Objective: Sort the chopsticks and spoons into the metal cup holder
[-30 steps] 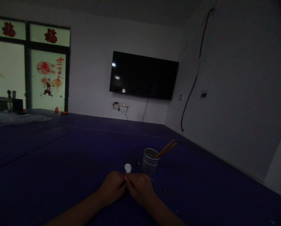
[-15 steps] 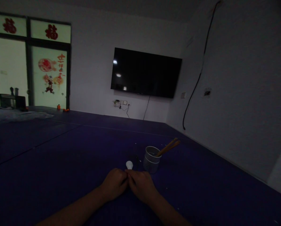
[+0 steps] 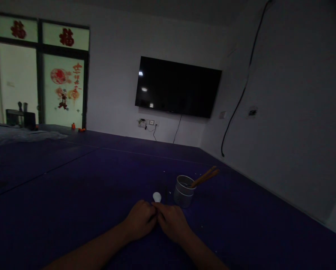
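Whether your left hand [image 3: 141,220] or right hand [image 3: 173,222] grips the spoon [image 3: 157,197], I can't tell; jerking could topple the nearby cup [image 3: 183,198].

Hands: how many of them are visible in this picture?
2: the left hand and the right hand, side by side at the lower middle, meeting at the white spoon. Some fingers are hidden, but no other hand is clearly visible.

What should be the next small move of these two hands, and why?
Probably the right hand should ease slightly aside. It meets the left hand at the near end of the white rounded piece, and together they hide the rest, so the grip cannot be judged. The grey cup stands close on the right, so a small move seems safer.
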Demonstrator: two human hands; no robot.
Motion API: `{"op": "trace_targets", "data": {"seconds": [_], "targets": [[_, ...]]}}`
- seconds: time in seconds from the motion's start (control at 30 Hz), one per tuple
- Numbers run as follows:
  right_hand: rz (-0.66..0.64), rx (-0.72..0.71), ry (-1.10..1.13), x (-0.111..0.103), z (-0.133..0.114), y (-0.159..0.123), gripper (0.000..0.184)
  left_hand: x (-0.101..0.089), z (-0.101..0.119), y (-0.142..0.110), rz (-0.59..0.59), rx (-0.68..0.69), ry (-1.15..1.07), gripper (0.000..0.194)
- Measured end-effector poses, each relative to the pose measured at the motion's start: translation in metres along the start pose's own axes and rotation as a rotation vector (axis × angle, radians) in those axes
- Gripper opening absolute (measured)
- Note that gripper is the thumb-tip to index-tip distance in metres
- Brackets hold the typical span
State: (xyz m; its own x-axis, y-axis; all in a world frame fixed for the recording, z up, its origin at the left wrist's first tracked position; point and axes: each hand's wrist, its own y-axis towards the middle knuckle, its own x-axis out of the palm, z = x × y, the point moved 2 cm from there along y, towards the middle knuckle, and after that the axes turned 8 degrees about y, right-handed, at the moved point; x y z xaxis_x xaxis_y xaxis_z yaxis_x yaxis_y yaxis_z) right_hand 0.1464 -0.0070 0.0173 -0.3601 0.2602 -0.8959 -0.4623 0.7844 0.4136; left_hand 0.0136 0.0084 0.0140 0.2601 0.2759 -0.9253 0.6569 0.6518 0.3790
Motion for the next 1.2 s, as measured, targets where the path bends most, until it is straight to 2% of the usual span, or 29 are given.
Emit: {"op": "trace_targets", "data": {"seconds": [0.17, 0.37, 0.57, 0.77, 1.2], "targets": [[0.037, 0.005, -0.015, -0.002, -0.001, 0.000, 0.033, -0.002, -0.001, 0.000, 0.059, -0.049, 0.009, 0.022], [0.073, 0.034, 0.005, -0.006, -0.004, 0.000, 0.027, -0.003, -0.009, 0.002, 0.076, -0.165, -0.041, 0.031], [0.129, 0.236, -0.130, -0.008, -0.001, 0.003, 0.025, -0.006, -0.012, 0.002, 0.077, -0.245, -0.030, 0.037], [0.058, 0.444, -0.124, -0.010, 0.003, 0.003, 0.036, -0.008, -0.013, 0.001, 0.056, -0.300, -0.033, 0.039], [-0.036, 0.400, -0.132, -0.003, -0.002, 0.003, 0.035, -0.009, -0.012, 0.003, 0.035, -0.316, -0.060, 0.038]]}}
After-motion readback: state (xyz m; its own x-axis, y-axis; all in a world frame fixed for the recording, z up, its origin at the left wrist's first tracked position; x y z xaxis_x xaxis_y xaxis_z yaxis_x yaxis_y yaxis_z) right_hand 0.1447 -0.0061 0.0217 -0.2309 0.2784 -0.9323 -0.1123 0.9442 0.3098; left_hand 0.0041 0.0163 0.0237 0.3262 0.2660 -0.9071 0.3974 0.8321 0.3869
